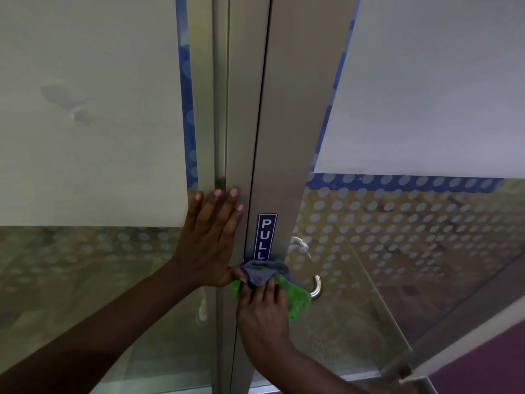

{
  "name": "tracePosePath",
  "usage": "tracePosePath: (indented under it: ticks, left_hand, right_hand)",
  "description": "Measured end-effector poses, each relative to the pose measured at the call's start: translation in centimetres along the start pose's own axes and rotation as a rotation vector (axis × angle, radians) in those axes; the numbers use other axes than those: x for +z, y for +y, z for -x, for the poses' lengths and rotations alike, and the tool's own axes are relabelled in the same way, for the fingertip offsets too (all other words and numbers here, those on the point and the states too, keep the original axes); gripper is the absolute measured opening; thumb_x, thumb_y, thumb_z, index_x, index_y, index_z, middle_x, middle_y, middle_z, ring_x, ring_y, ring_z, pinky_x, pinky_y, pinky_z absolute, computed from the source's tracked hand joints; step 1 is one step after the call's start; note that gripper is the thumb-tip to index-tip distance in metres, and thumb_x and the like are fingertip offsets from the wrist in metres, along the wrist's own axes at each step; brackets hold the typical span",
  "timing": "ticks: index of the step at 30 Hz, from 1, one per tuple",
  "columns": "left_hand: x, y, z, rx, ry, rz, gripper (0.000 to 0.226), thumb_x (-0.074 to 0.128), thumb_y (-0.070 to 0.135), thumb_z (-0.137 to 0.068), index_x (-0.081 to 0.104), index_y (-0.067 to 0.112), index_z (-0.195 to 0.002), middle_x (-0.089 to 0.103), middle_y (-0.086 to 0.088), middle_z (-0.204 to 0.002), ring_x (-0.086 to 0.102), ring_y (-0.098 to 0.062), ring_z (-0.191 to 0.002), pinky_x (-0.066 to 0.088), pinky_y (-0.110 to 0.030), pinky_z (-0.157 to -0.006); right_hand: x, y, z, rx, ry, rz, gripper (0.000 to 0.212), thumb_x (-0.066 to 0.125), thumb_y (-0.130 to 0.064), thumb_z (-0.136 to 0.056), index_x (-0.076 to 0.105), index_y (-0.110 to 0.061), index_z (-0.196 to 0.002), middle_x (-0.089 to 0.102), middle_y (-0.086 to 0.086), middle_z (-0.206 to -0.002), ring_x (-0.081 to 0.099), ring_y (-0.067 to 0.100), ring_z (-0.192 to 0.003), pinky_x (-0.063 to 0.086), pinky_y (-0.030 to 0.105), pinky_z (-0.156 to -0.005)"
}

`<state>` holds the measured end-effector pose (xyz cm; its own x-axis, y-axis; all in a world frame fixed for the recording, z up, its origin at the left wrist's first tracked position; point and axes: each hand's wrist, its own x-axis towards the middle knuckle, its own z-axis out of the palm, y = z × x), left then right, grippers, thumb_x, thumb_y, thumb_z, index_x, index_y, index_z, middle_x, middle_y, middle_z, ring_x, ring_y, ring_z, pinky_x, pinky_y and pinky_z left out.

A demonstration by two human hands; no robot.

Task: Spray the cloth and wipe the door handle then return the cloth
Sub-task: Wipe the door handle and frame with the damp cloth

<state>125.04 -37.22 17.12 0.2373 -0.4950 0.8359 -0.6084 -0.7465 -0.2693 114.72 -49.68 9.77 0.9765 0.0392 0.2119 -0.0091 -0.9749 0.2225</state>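
Note:
A green and grey cloth point(295, 297) is bunched against the metal door frame just below a blue PULL sticker point(266, 237). My right hand point(262, 314) grips the cloth and presses it against the frame beside the curved chrome door handle point(315, 285), whose lower end shows to the right of the cloth. My left hand point(211, 237) lies flat with fingers spread on the neighbouring frame post, its thumb touching the cloth. No spray bottle is in view.
The glass door point(426, 237) on the right stands slightly ajar, with frosted film and dotted blue bands. A fixed glass panel point(85, 137) fills the left. Purple carpet point(497, 365) shows at the lower right.

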Motion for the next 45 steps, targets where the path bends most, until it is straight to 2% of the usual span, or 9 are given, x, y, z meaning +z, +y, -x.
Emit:
tracePosePath:
  ticks: [4, 6, 9, 12, 17, 23, 32, 40, 45]
  left_hand:
    - [0.2, 0.2, 0.0, -0.007, 0.005, -0.003, 0.102, 0.006, 0.079, -0.085, 0.027, -0.002, -0.145, 0.002, -0.012, -0.166, 0.002, -0.031, -0.153, 0.001, -0.054, -0.123]
    - [0.3, 0.2, -0.1, -0.009, 0.008, -0.005, 0.102, 0.006, 0.079, -0.085, 0.026, -0.002, -0.145, 0.002, -0.011, -0.166, 0.001, -0.031, -0.153, 0.000, -0.053, -0.123]
    - [0.4, 0.1, -0.1, -0.010, 0.004, -0.025, 0.102, 0.005, 0.078, -0.085, 0.024, -0.001, -0.146, 0.001, -0.011, -0.166, 0.000, -0.031, -0.153, 0.000, -0.053, -0.123]
    - [0.6, 0.1, -0.1, -0.006, -0.012, -0.070, 0.100, 0.002, 0.076, -0.087, 0.024, -0.002, -0.146, -0.001, -0.012, -0.166, -0.001, -0.031, -0.153, -0.001, -0.055, -0.123]
    - [0.9, 0.3, 0.0, 0.004, -0.019, -0.140, 0.100, 0.001, 0.075, -0.087, 0.016, 0.000, -0.152, -0.005, -0.014, -0.166, -0.006, -0.033, -0.153, -0.002, -0.057, -0.122]
    - [1.0, -0.3, 0.6, 0.062, -0.056, -0.205, 0.102, 0.002, 0.079, -0.084, 0.012, 0.006, -0.154, -0.009, -0.017, -0.165, -0.010, -0.036, -0.152, -0.005, -0.058, -0.122]
    - [0.9, -0.1, 0.5, 0.053, -0.095, -0.223, 0.104, 0.002, 0.080, -0.083, 0.013, 0.004, -0.154, -0.011, -0.017, -0.165, -0.010, -0.036, -0.152, -0.007, -0.058, -0.121]
    - [1.0, -0.2, 0.7, 0.056, -0.101, -0.249, 0.105, 0.005, 0.081, -0.083, 0.013, 0.004, -0.154, -0.008, -0.019, -0.164, -0.008, -0.037, -0.152, -0.007, -0.060, -0.120]
    - [1.4, -0.2, 0.8, 0.051, -0.099, -0.259, 0.105, 0.005, 0.081, -0.083, 0.014, 0.004, -0.154, -0.006, -0.020, -0.164, -0.005, -0.038, -0.152, -0.005, -0.062, -0.120]
  right_hand:
    - [1.3, 0.8, -0.4, -0.057, 0.064, 0.020, 0.041, 0.041, -0.017, -0.085, 0.073, -0.010, -0.109, 0.066, 0.025, -0.119, 0.057, 0.043, -0.118, 0.053, 0.055, -0.083]
    - [2.2, 0.8, -0.1, -0.107, 0.050, 0.041, 0.043, 0.038, -0.019, -0.088, 0.070, -0.013, -0.116, 0.062, 0.022, -0.128, 0.052, 0.042, -0.125, 0.052, 0.055, -0.087]
    - [2.5, 0.6, -0.4, -0.099, -0.001, 0.026, 0.047, 0.036, -0.020, -0.087, 0.067, -0.017, -0.122, 0.063, 0.019, -0.128, 0.055, 0.040, -0.123, 0.053, 0.051, -0.084]
    - [2.3, 1.0, -0.9, -0.113, 0.022, 0.024, 0.038, 0.043, -0.020, -0.087, 0.069, -0.017, -0.115, 0.066, 0.019, -0.123, 0.061, 0.039, -0.115, 0.055, 0.046, -0.076]
    - [2.9, 2.3, -0.9, -0.201, 0.183, 0.054, 0.039, 0.051, -0.021, -0.087, 0.065, -0.010, -0.121, 0.065, 0.024, -0.122, 0.060, 0.044, -0.113, 0.053, 0.043, -0.070]
    - [4.0, 3.9, -0.5, -0.327, 0.351, 0.096, 0.044, 0.041, -0.019, -0.092, 0.058, -0.004, -0.130, 0.061, 0.027, -0.124, 0.059, 0.047, -0.111, 0.052, 0.041, -0.072]
    - [6.6, 7.5, 0.8, -0.626, 0.451, 0.060, 0.033, 0.053, -0.016, -0.092, 0.063, -0.001, -0.119, 0.053, 0.027, -0.131, 0.049, 0.055, -0.118, 0.048, 0.054, -0.090]
    - [8.8, 12.5, 1.5, -0.805, 0.507, 0.042, 0.028, 0.048, -0.005, -0.094, 0.063, 0.002, -0.116, 0.043, 0.016, -0.139, 0.036, 0.054, -0.129, 0.025, 0.061, -0.111]
    - [8.3, 15.3, 1.4, -0.863, 0.546, 0.059, 0.025, 0.053, -0.006, -0.093, 0.067, -0.003, -0.113, 0.047, 0.011, -0.134, 0.045, 0.053, -0.124, 0.032, 0.060, -0.109]
